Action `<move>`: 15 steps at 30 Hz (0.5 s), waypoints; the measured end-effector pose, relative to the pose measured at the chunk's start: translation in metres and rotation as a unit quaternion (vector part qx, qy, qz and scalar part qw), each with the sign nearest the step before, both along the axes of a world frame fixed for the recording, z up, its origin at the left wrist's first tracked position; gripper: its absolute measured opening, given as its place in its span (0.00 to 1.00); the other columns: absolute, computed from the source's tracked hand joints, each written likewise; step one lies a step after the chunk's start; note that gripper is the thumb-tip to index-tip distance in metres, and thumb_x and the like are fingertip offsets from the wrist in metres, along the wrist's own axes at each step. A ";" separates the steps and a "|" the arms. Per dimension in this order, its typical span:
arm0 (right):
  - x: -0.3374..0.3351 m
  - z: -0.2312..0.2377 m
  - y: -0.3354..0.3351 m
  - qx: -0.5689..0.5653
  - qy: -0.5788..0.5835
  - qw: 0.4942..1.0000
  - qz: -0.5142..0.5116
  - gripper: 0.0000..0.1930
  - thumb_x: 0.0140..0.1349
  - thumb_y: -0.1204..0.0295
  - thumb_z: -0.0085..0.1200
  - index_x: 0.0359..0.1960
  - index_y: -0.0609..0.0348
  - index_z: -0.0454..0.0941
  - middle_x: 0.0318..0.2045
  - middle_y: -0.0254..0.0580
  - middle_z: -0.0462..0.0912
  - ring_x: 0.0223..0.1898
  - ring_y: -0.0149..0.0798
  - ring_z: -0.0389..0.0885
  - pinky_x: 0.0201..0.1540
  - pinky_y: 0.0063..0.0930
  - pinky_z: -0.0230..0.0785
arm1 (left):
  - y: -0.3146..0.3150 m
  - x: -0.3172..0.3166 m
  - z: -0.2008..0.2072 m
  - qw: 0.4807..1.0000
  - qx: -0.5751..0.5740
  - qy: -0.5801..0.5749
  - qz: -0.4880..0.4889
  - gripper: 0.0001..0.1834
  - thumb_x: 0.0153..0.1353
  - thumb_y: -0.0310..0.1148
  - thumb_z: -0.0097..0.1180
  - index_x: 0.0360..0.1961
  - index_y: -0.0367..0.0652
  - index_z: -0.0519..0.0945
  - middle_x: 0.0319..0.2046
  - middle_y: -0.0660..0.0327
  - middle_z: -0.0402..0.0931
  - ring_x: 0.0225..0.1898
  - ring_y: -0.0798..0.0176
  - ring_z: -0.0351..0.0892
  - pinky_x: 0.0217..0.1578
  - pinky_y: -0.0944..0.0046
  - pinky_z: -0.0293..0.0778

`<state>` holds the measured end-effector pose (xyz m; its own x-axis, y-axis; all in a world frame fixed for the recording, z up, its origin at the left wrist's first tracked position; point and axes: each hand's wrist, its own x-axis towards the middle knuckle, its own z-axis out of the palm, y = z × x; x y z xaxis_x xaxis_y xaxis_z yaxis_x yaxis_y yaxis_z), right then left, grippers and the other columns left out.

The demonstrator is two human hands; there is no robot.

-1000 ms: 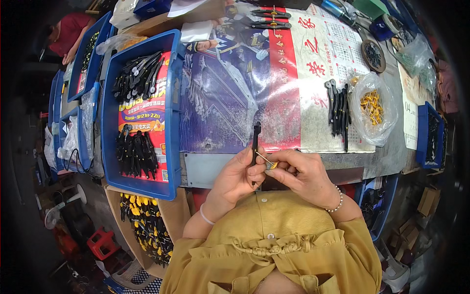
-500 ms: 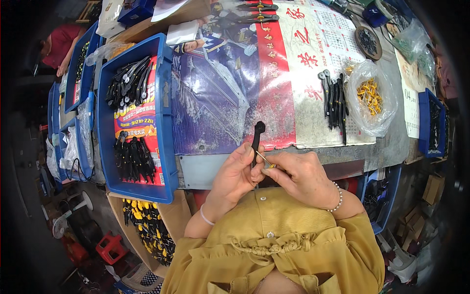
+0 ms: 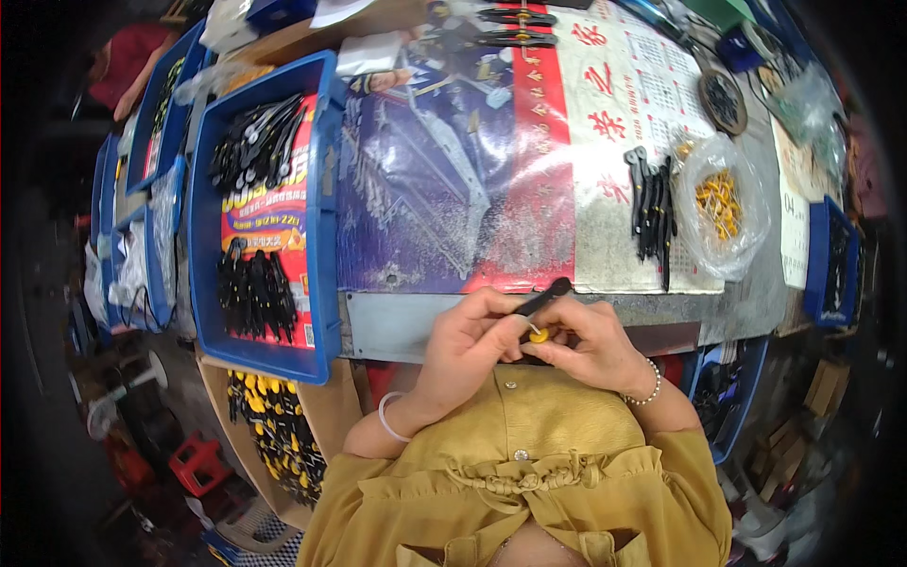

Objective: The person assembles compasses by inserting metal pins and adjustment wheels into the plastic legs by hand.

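Worktop (image 3: 746, 299), grey and paper-covered, spreads ahead. Your left grip (image 3: 474, 342) is closed, your right grip (image 3: 597, 346) curled, its hold unclear. The slim black handle-like piece (image 3: 544, 298), likely light and stiff, suits a mid-length hold; it slants rightward from your left pinch. The yellow-headed metal pin (image 3: 539, 335), likely slick, sits between your thumbs.

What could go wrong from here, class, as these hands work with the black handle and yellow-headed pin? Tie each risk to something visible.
The yellow-headed pin is small and sits between the left hand and right hand, so it might slip and drop.
The black handle slants between both hands, so it might twist.
The clear bag of yellow pieces lies close beside loose black parts; a knock could mix them.
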<state>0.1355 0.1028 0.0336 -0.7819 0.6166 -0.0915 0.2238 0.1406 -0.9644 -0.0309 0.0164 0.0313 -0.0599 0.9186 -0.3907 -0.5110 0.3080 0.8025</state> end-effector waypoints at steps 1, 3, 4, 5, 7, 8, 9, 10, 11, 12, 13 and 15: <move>0.005 -0.010 -0.004 0.029 -0.002 0.999 -0.014 0.11 0.47 0.76 0.61 0.32 0.61 0.75 0.22 0.40 0.79 0.20 0.37 0.80 0.23 0.26 0.70 | 0.000 0.003 0.003 0.999 0.009 0.034 -0.024 0.07 0.61 0.22 0.50 0.41 0.34 0.73 0.31 0.63 0.74 0.28 0.74 0.73 0.30 0.74 0.71; 0.010 -0.017 -0.008 0.085 -0.028 0.996 -0.013 0.11 0.46 0.76 0.62 0.32 0.60 0.75 0.22 0.40 0.78 0.20 0.37 0.79 0.22 0.26 0.70 | 0.000 0.010 0.005 0.991 0.042 0.107 -0.063 0.09 0.59 0.19 0.50 0.42 0.31 0.73 0.35 0.60 0.72 0.32 0.71 0.76 0.35 0.72 0.74; 0.012 -0.018 -0.010 0.141 -0.052 0.988 -0.031 0.11 0.45 0.77 0.62 0.31 0.60 0.75 0.21 0.40 0.78 0.20 0.37 0.79 0.22 0.26 0.70 | 0.001 0.012 0.006 0.993 0.039 0.103 -0.052 0.09 0.59 0.19 0.50 0.42 0.31 0.73 0.35 0.60 0.72 0.32 0.71 0.76 0.35 0.72 0.74; 0.012 -0.017 -0.013 0.149 -0.056 0.986 -0.051 0.10 0.44 0.77 0.63 0.30 0.59 0.76 0.21 0.40 0.77 0.20 0.37 0.79 0.21 0.27 0.69 | 0.001 0.013 0.006 0.979 0.076 0.179 -0.063 0.09 0.59 0.18 0.51 0.42 0.30 0.74 0.35 0.59 0.72 0.32 0.71 0.76 0.33 0.72 0.75; 0.012 -0.024 -0.014 0.203 -0.061 0.976 -0.058 0.10 0.44 0.77 0.63 0.30 0.59 0.76 0.22 0.40 0.77 0.20 0.37 0.79 0.21 0.27 0.68 | 0.002 0.018 0.002 0.954 0.118 0.271 -0.061 0.09 0.57 0.19 0.53 0.40 0.30 0.75 0.30 0.58 0.71 0.31 0.70 0.76 0.29 0.71 0.75; 0.013 -0.025 -0.014 0.257 -0.062 0.962 -0.076 0.10 0.44 0.76 0.63 0.30 0.59 0.76 0.22 0.40 0.78 0.21 0.37 0.79 0.21 0.27 0.68 | 0.003 0.020 0.002 0.955 0.116 0.266 -0.055 0.09 0.57 0.19 0.53 0.40 0.30 0.75 0.30 0.58 0.71 0.31 0.70 0.76 0.29 0.71 0.75; 0.012 -0.024 -0.013 0.257 -0.066 0.962 -0.070 0.10 0.44 0.76 0.63 0.30 0.59 0.76 0.22 0.40 0.78 0.21 0.37 0.79 0.21 0.27 0.68 | 0.004 0.021 0.005 0.948 0.126 0.290 -0.039 0.08 0.55 0.20 0.55 0.37 0.32 0.75 0.28 0.57 0.70 0.29 0.63 0.74 0.27 0.66 0.71; 0.008 -0.022 -0.010 0.238 -0.035 0.969 -0.063 0.10 0.44 0.77 0.63 0.29 0.60 0.77 0.23 0.41 0.78 0.21 0.38 0.79 0.21 0.27 0.68 | 0.005 0.021 0.008 0.938 0.137 0.316 -0.024 0.08 0.52 0.22 0.57 0.35 0.34 0.75 0.26 0.55 0.69 0.26 0.55 0.72 0.26 0.61 0.67; 0.006 -0.020 -0.008 0.219 -0.005 0.974 -0.057 0.10 0.43 0.77 0.63 0.29 0.60 0.77 0.24 0.41 0.78 0.21 0.38 0.78 0.22 0.28 0.68 | 0.005 0.021 0.010 0.939 0.136 0.315 -0.020 0.08 0.52 0.22 0.57 0.35 0.34 0.75 0.26 0.55 0.69 0.26 0.55 0.72 0.26 0.61 0.67; 0.009 -0.021 -0.006 0.220 -0.006 0.974 -0.052 0.10 0.43 0.77 0.63 0.29 0.60 0.77 0.24 0.41 0.78 0.21 0.38 0.78 0.22 0.28 0.68 | 0.003 0.021 0.012 0.933 0.131 0.335 -0.022 0.08 0.52 0.22 0.56 0.35 0.34 0.74 0.26 0.54 0.69 0.26 0.54 0.72 0.26 0.60 0.67; 0.013 -0.023 -0.005 0.165 0.011 0.985 -0.044 0.09 0.43 0.77 0.63 0.28 0.60 0.77 0.24 0.41 0.79 0.21 0.39 0.78 0.22 0.28 0.68 | 0.002 0.021 0.012 0.927 0.128 0.353 -0.026 0.08 0.53 0.23 0.56 0.34 0.34 0.74 0.25 0.54 0.69 0.26 0.53 0.72 0.26 0.59 0.67; 0.016 -0.024 -0.005 0.112 0.025 0.993 -0.034 0.09 0.43 0.77 0.63 0.27 0.61 0.77 0.24 0.41 0.79 0.21 0.40 0.78 0.22 0.28 0.68 | 0.001 0.021 0.010 0.927 0.130 0.350 -0.027 0.07 0.53 0.23 0.56 0.33 0.34 0.73 0.25 0.53 0.70 0.26 0.52 0.72 0.26 0.58 0.67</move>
<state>0.1510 0.0977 0.0095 -0.7375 0.6690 0.0919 0.1926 0.3389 -0.9209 -0.0095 0.0175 0.0415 -0.1657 0.9855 -0.0380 0.1730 0.0670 0.9826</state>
